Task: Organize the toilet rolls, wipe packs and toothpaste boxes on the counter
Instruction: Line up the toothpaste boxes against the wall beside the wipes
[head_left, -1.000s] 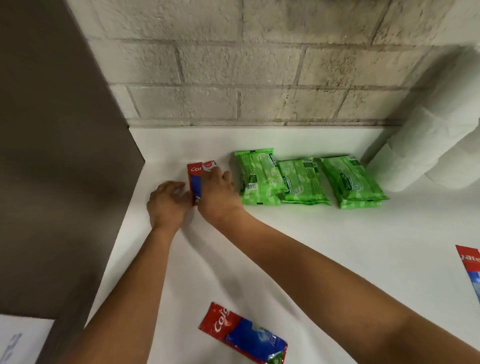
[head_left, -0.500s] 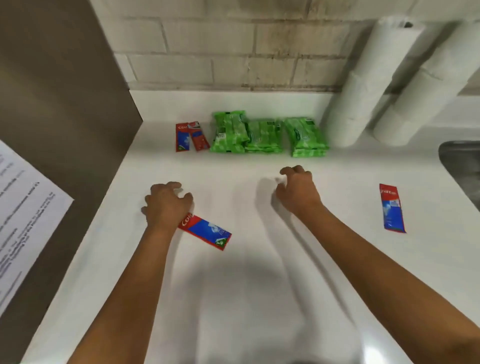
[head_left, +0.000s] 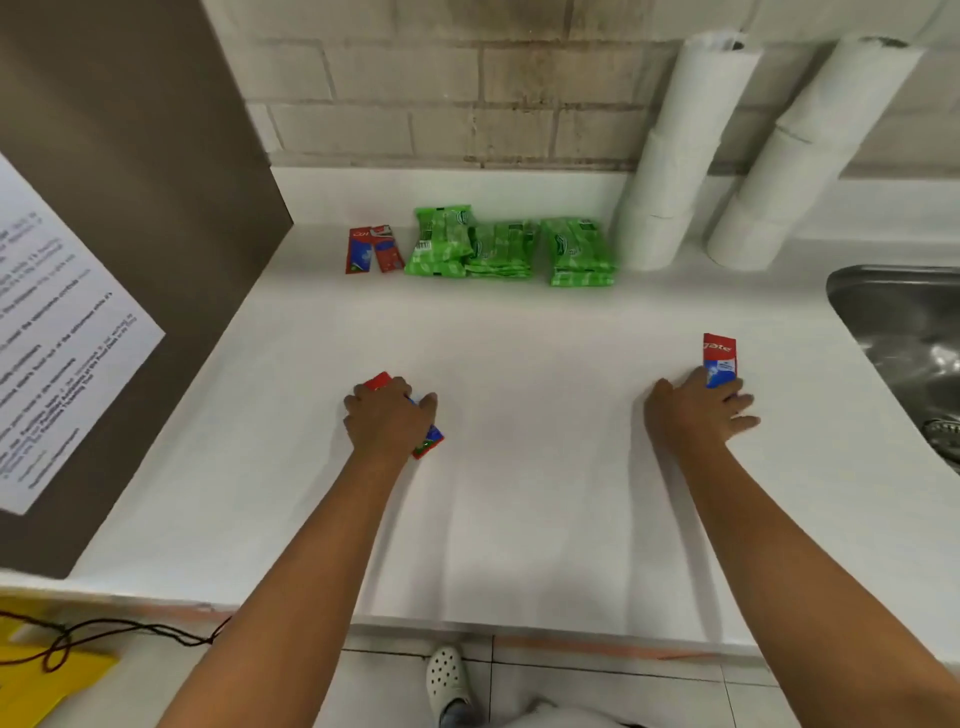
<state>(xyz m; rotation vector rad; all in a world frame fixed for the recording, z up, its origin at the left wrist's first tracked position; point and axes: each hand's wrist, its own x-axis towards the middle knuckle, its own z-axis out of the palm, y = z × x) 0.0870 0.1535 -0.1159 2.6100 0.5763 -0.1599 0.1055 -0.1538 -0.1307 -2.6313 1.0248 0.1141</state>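
My left hand (head_left: 387, 421) lies over a red and blue toothpaste box (head_left: 428, 440) on the white counter (head_left: 519, 499), fingers curled around it. My right hand (head_left: 696, 413) covers the near end of another toothpaste box (head_left: 718, 353) on the right. At the back, two toothpaste boxes (head_left: 373, 248) lie side by side next to three green wipe packs (head_left: 506, 248). Two tall stacks of white toilet rolls (head_left: 670, 171) lean against the brick wall at the back right.
A brown side panel (head_left: 130, 208) with a printed paper sheet (head_left: 57, 332) borders the counter on the left. A steel sink (head_left: 904, 332) is set in at the right. Below the front edge are floor tiles, a white shoe (head_left: 445, 675) and a yellow object with a cable.
Both hands drew back from the back row. The left hand has closed over the near toothpaste box; the right hand moved right onto the other box. The view pulled back.
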